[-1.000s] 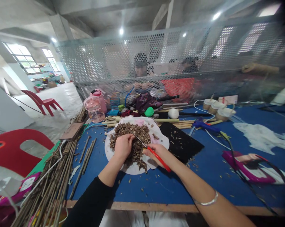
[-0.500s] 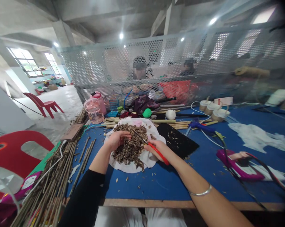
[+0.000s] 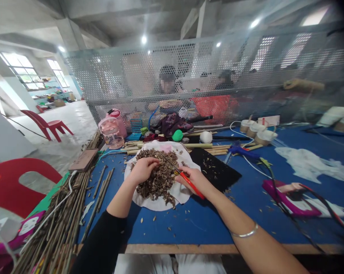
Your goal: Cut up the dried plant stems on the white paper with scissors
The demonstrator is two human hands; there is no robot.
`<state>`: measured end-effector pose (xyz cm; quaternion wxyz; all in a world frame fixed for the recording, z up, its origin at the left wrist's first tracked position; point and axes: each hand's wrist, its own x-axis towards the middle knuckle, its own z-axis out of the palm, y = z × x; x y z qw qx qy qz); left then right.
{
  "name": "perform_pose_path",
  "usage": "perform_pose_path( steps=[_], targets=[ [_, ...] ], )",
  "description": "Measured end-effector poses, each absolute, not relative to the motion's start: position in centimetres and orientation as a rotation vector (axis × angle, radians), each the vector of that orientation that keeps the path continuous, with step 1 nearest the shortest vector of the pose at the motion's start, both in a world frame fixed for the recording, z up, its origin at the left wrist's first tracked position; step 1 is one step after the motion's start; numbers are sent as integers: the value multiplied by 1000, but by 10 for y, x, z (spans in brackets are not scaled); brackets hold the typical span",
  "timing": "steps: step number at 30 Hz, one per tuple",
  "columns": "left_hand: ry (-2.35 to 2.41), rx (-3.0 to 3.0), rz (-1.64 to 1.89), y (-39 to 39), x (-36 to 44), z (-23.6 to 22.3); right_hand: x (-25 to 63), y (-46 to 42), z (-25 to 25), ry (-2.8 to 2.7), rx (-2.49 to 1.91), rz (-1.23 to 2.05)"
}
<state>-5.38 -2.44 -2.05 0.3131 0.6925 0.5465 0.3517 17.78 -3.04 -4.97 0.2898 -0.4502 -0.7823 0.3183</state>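
A heap of brown dried chips (image 3: 160,179) lies on a white cloth (image 3: 160,203) on the blue table (image 3: 206,224). My left hand (image 3: 141,170) rests on the heap's left side with its fingers curled into the chips. My right hand (image 3: 193,178) grips red-handled scissors (image 3: 186,179); their thin blades point up and left over the heap. A silver bangle (image 3: 244,233) circles my right forearm.
Long dry sticks (image 3: 60,220) lie along the table's left edge. A black mat (image 3: 214,169), a blue glue gun (image 3: 241,151), paper cups (image 3: 259,131), a pink jug (image 3: 112,131) and a magenta tool (image 3: 291,194) are about. Two people sit behind a mesh screen (image 3: 206,76). Red chairs (image 3: 23,180) stand left.
My left hand has moved from the middle of the heap toward its upper left and curled into the chips. The view has shifted slightly; the scissors stay in my right hand.
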Motion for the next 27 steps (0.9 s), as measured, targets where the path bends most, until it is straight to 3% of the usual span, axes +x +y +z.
perform_pose_path(
  steps=[5,12,19,27],
  targets=[
    [1399,1493,963,-20,-58,-22,178,-32,-48,-2083,-1229,831],
    [1814,2007,853,-35,-56,-9,176,-36,-42,-2139,-1184,759],
    [1872,2139,455,-43,-33,-17,175,-36,-41,-2147,-1222,753],
    [1808,2054,823,-45,-39,-35,173,-41,-34,-2178,-1230,718]
  ],
)
